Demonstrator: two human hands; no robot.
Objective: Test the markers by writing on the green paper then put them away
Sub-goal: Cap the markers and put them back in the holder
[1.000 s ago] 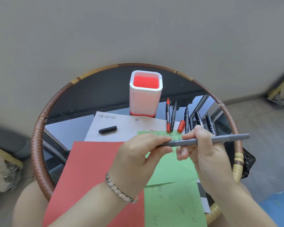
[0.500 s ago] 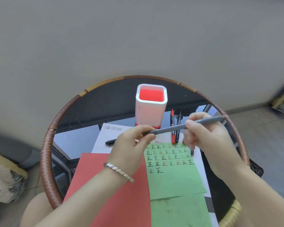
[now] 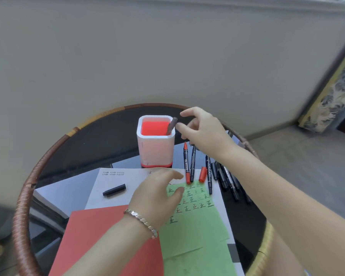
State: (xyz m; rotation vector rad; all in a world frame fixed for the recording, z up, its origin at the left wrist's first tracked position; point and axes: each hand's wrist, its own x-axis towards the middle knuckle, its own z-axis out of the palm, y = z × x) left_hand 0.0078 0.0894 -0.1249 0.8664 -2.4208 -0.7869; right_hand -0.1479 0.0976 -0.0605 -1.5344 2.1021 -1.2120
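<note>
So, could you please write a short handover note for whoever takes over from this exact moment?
Right hand: open beside the pen holder, holding nothing.
Left hand: open, empty, hovering over the green paper.
Grey marker: standing in the holder, leaning on its right rim.
Done: the green paper carries rows of test characters; one marker is stored.
Left: the red marker, its red cap and the black markers lie right of the holder; a loose black cap lies on the white sheet. Test, cap and store them.
</note>
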